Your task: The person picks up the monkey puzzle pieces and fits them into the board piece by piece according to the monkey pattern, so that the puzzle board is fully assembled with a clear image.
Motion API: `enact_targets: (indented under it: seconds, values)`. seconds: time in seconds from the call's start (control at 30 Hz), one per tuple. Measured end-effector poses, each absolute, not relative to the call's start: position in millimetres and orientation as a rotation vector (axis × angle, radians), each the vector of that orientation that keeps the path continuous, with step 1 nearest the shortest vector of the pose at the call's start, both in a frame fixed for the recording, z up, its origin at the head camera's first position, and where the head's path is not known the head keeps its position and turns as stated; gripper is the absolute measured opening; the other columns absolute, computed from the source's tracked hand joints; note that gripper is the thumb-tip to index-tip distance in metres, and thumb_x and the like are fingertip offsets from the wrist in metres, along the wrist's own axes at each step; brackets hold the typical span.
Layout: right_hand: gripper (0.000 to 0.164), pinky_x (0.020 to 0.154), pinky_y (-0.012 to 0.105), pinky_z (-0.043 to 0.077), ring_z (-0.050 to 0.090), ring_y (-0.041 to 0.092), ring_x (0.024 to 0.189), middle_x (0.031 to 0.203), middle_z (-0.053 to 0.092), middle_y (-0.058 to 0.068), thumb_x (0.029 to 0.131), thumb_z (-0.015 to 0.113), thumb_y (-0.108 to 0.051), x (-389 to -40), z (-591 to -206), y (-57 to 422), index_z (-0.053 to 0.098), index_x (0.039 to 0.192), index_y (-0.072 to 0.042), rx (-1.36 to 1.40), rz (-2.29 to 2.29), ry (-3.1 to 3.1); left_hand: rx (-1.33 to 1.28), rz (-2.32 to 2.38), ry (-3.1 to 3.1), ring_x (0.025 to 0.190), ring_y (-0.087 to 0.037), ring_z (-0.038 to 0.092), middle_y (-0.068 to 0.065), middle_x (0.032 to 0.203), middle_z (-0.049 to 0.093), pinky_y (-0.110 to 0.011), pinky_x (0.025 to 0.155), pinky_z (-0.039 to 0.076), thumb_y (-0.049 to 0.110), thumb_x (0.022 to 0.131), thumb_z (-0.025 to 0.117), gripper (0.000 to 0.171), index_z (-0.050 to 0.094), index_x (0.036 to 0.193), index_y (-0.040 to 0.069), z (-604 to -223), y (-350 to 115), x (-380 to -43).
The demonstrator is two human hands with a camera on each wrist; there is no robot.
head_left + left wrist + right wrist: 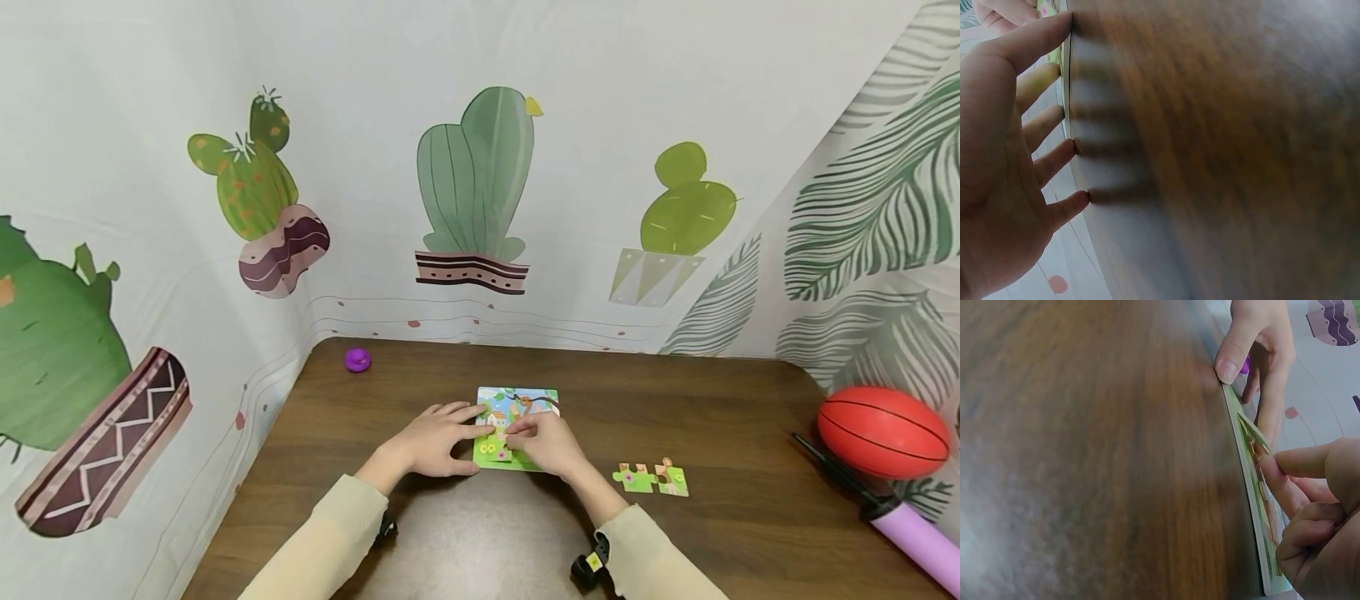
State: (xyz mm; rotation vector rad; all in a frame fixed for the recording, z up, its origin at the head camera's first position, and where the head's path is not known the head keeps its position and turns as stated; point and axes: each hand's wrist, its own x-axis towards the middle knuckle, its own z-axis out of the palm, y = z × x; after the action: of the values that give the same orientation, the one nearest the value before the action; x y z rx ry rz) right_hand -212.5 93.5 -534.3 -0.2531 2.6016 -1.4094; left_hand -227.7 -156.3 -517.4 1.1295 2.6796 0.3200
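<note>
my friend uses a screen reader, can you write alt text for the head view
A person's right hand pinches a green piece of a picture puzzle on a brown table, while the left hand touches the puzzle's left side. Loose pieces lie to the right, with a red ball further right.

A white backdrop printed with potted cacti stood at twelve o'clock, fronds at two; the brown, wood-grained tabletop caught a pale glare at six.
</note>
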Motion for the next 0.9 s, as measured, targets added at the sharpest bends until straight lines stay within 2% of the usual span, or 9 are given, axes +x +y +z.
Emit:
enact_targets:
  seconds: [0.37, 0.9]
  values:
    - [0.01, 0.07, 0.031, 0.055, 0.069, 0.015, 0.08, 0.085, 0.076, 0.003, 0.091, 0.078, -0.012, -211, -529, 89, 0.08, 0.096, -0.004, -0.244, -1.488, 2.486, 1.138, 0.332, 2.683, 0.152, -0.033, 0.029, -0.002, 0.167, 0.034, -0.062, 0.118, 0.026, 0.055, 0.095, 0.069, 0.068, 0.051, 0.156, 0.03, -518, -156, -228]
    - [0.007, 0.064, 0.031, 0.053, 0.067, 0.014, 0.072, 0.081, 0.074, 0.0, 0.089, 0.076, -0.01, -215, -531, 82, 0.08, 0.093, -0.005, -0.188, -1.428, 2.507, 1.126, 0.321, 2.685, 0.153, -0.031, 0.028, -0.001, 0.167, 0.033, -0.059, 0.12, 0.025, 0.055, 0.095, 0.067, 0.07, 0.048, 0.157, 0.03, -520, -156, -229]
